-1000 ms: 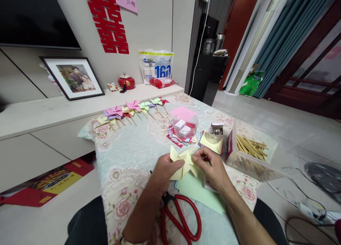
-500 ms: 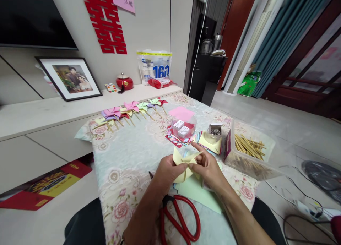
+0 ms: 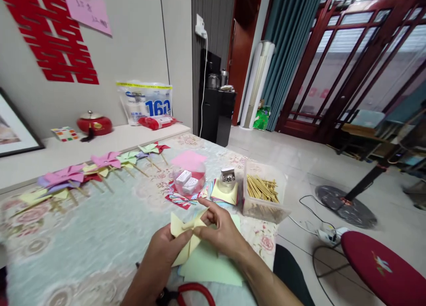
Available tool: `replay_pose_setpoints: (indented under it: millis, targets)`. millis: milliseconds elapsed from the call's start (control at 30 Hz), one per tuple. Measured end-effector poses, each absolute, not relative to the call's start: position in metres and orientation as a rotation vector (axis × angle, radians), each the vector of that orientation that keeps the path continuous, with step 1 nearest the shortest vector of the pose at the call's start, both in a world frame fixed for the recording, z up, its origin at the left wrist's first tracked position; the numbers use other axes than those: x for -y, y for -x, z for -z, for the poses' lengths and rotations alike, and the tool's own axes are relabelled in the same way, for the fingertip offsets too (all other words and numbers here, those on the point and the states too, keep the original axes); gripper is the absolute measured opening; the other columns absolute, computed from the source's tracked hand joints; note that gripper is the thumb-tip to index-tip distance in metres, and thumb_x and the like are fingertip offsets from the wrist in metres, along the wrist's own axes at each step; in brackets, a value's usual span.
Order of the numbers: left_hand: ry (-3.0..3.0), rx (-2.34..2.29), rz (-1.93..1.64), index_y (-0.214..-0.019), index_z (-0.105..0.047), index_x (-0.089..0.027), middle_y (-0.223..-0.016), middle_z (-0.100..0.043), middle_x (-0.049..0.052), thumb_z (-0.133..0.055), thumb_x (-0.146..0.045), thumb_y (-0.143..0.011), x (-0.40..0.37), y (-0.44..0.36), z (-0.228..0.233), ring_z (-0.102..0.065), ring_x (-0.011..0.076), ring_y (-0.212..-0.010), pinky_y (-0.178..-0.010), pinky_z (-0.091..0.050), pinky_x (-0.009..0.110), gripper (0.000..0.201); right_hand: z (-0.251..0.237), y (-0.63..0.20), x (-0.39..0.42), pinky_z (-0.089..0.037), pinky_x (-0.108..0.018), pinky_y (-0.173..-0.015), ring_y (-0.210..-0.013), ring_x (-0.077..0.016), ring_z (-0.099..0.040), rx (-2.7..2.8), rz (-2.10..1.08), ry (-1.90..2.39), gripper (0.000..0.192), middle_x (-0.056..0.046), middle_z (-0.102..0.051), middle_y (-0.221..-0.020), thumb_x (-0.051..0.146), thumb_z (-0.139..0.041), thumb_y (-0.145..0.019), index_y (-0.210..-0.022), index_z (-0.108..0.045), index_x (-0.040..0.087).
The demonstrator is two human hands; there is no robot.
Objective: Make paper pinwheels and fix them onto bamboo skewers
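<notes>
My left hand (image 3: 164, 250) and my right hand (image 3: 221, 230) both hold a pale yellow paper pinwheel (image 3: 181, 235) just above the table. Left thumb and fingers pinch its lower left side. Right fingertips press its folded points together at the centre. Under the hands lies a light green paper sheet (image 3: 209, 266). Red-handled scissors (image 3: 191, 295) lie at the near edge, partly hidden by my left forearm.
A row of finished paper pinwheels on sticks (image 3: 96, 168) lies at the far left of the floral tablecloth (image 3: 109, 226). Beyond the hands stand a round clear tub (image 3: 189, 179), a small box of metal pins (image 3: 227, 175) and a clear bin of wooden sticks (image 3: 262, 193). A red stool (image 3: 386, 270) stands right.
The view has swung to the right and lower. My right fingers have folded more points of the yellow paper into its centre; both hands stay on it.
</notes>
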State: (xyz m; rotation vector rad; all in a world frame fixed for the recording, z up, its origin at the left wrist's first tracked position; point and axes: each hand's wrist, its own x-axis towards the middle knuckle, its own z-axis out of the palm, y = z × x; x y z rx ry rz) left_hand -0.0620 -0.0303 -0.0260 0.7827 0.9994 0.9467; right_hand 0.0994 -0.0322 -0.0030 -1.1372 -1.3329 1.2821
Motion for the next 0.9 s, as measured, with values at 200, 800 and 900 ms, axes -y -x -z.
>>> replay_pose_setpoints:
  millis: [200, 800, 900]
  targets:
    - [-0.65, -0.944, -1.058, -0.09, -0.067, -0.014, -0.073, -0.076, 0.006, -0.088, -0.034, -0.055, 0.027, 0.063, 0.016, -0.071, 0.0254, -0.065, -0.058, -0.054, 0.03, 0.045, -0.015, -0.116, 0.041, -0.048, -0.031, -0.077, -0.084, -0.0195, -0.064, 1.605, -0.908, 1.271, 0.028, -0.007, -0.07, -0.094, 0.028, -0.063, -0.084, -0.107, -0.069, 0.014]
    - [-0.608, -0.897, -1.122, -0.086, -0.066, -0.015, -0.075, -0.077, 0.007, -0.083, -0.029, -0.056, 0.024, 0.061, 0.021, -0.073, 0.0305, -0.083, -0.065, -0.055, 0.032, 0.038, -0.079, -0.181, -0.079, -0.052, -0.032, -0.077, -0.084, -0.017, -0.066, 2.611, 0.024, 2.022, 0.015, -0.004, -0.071, -0.093, 0.026, -0.059, -0.095, -0.092, -0.069, 0.015]
    - [-0.631, -0.882, -1.121, -0.087, -0.066, -0.014, -0.077, -0.077, 0.008, -0.083, -0.031, -0.057, 0.023, 0.061, 0.023, -0.073, 0.0299, -0.081, -0.065, -0.055, 0.032, 0.038, -0.074, -0.179, -0.083, -0.056, -0.04, -0.084, -0.095, -0.0196, -0.067, 2.656, 0.068, 2.112, 0.023, -0.006, -0.067, -0.111, 0.034, -0.06, -0.096, -0.11, -0.065, 0.016]
